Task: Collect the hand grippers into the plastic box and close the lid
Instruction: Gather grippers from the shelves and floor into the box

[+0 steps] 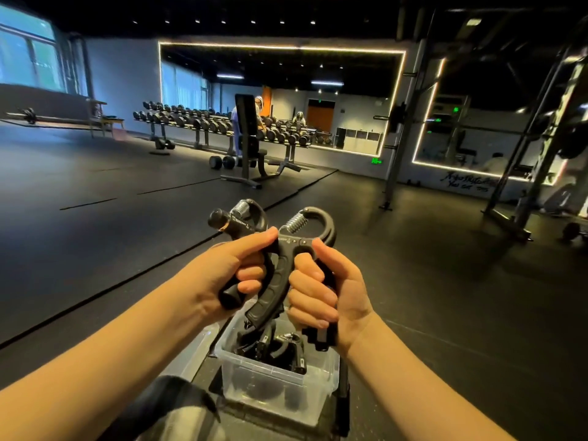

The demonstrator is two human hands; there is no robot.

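Observation:
My left hand grips a black hand gripper by its handles, spring and knob pointing up. My right hand grips a second black hand gripper by one handle; its other handle hangs free between my hands. Both are held above a clear plastic box on the floor, which is open and holds several more black grippers. A clear lid lies to the left of the box, partly hidden by my left arm.
Dark rubber gym floor all around. A dumbbell rack and bench stand far ahead before a lit mirror. A squat rack rises at the right. A dark rounded object sits at the bottom near my left arm.

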